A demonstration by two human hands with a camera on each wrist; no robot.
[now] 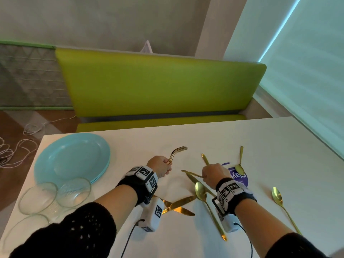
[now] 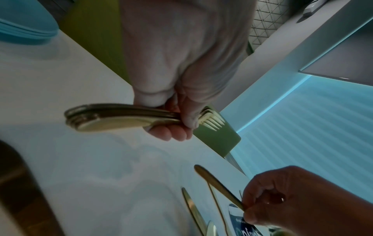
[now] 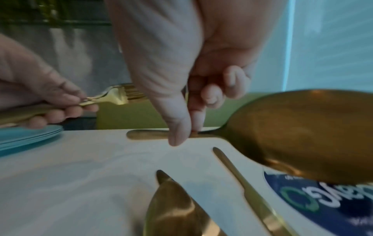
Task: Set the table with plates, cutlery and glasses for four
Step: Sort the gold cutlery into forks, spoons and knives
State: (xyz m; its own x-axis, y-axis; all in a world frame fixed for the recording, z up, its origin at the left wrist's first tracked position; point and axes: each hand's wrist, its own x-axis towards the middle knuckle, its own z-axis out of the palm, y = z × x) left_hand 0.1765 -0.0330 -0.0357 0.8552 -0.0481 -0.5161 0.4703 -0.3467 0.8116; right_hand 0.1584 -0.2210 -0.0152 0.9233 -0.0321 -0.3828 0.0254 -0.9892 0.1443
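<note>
My left hand (image 1: pixel 165 167) grips a bundle of gold forks (image 1: pixel 177 151) by the handles, tines pointing away, above the white table (image 1: pixel 130 146). The left wrist view shows the stacked fork handles (image 2: pixel 113 118) jutting out of the left hand (image 2: pixel 175 127). My right hand (image 1: pixel 208 175) pinches a gold spoon (image 3: pixel 302 135) by its handle between thumb and forefinger, just off the table; its handle end (image 1: pixel 205 158) pokes out beyond the knuckles. A stack of light blue plates (image 1: pixel 72 157) lies at the far left, with two clear glasses (image 1: pixel 38 198) (image 1: pixel 74 191) in front of it.
Loose gold cutlery lies around my hands: crossed knives (image 1: pixel 178 206), a knife (image 1: pixel 191 175), and spoons (image 1: pixel 201 190) (image 1: pixel 277 194) (image 1: pixel 240 170). A purple sticker (image 1: pixel 242 178) marks the table. A green bench (image 1: pixel 158 86) runs behind; cords (image 1: pixel 18 146) lie on the floor at left.
</note>
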